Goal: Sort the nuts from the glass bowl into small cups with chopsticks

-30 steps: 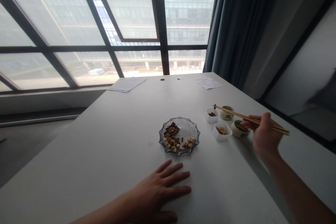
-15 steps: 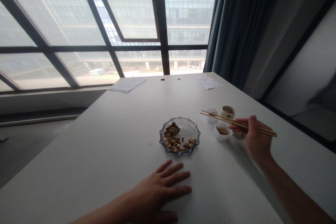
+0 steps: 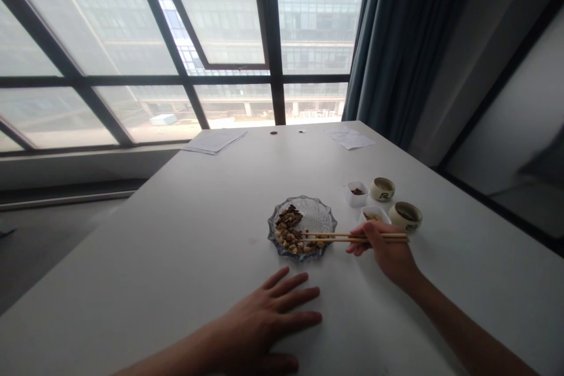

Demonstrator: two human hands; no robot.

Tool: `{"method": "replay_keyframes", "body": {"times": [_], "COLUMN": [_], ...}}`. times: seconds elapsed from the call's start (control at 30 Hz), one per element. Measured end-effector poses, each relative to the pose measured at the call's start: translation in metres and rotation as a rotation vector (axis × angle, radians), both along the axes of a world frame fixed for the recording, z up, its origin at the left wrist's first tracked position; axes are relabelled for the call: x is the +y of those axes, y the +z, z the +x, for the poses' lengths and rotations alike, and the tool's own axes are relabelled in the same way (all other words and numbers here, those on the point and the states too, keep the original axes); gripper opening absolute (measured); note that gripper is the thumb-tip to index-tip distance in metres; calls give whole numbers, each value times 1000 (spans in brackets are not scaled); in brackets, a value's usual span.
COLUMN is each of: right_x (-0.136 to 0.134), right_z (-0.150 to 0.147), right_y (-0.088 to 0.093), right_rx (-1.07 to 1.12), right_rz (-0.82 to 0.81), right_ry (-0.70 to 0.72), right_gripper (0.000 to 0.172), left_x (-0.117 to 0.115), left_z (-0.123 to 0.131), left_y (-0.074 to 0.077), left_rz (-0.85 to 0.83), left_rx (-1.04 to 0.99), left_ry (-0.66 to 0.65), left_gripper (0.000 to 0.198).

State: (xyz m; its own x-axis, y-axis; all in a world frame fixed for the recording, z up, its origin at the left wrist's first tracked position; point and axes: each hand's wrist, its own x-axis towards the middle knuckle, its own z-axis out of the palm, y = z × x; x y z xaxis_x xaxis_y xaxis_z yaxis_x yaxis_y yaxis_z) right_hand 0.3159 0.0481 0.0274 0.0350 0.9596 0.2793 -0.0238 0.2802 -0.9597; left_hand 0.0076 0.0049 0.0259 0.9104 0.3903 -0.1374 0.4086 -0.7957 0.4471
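Note:
My right hand [image 3: 390, 249] is closed round a pair of wooden chopsticks [image 3: 343, 238]. Their tips reach over a scalloped clear glass plate [image 3: 317, 216], at a small dark piece among the food; whether they pinch it I cannot tell. Brown and pale nuts or dried pieces [image 3: 288, 235] lie along the plate's left and front. My left hand [image 3: 277, 311] rests flat on the table, fingers spread, just in front of the plate and holding nothing. Partly behind my right hand stands a white square cup [image 3: 374, 212] with light brown pieces inside.
Farther back is another white square cup [image 3: 356, 194] with dark pieces. Two small cream cups [image 3: 382, 189] with dark characters stand at the right. Papers [image 3: 215, 141] and another sheet [image 3: 351, 138] lie at the far end of the white table [image 3: 211, 200], by the window.
My right hand has moved left and towards me, bringing the chopstick tips from above the white cups to the glass plate. My left hand has stayed still.

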Motion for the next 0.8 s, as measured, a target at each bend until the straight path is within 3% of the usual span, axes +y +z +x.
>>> {"method": "replay_keyframes", "body": {"times": [0.23,0.5,0.8], "right_x": [2,1,3], "right_z": [-3,-5,-2], "right_y": [-10,-25,-8], "right_rx": [-11,5,47], "right_rz": [-19,-33,16], "right_ry": [6,-84,-232], "right_gripper": [53,54,55], "left_x": [0,0,-1], "left_z": [0,0,-1], "left_y": [-2,0,-2], "left_rz": [7,-8,-28], "left_rx": [-43,-46,-66], "left_ry": [3,0,10], "left_gripper": [70,70,72]}}
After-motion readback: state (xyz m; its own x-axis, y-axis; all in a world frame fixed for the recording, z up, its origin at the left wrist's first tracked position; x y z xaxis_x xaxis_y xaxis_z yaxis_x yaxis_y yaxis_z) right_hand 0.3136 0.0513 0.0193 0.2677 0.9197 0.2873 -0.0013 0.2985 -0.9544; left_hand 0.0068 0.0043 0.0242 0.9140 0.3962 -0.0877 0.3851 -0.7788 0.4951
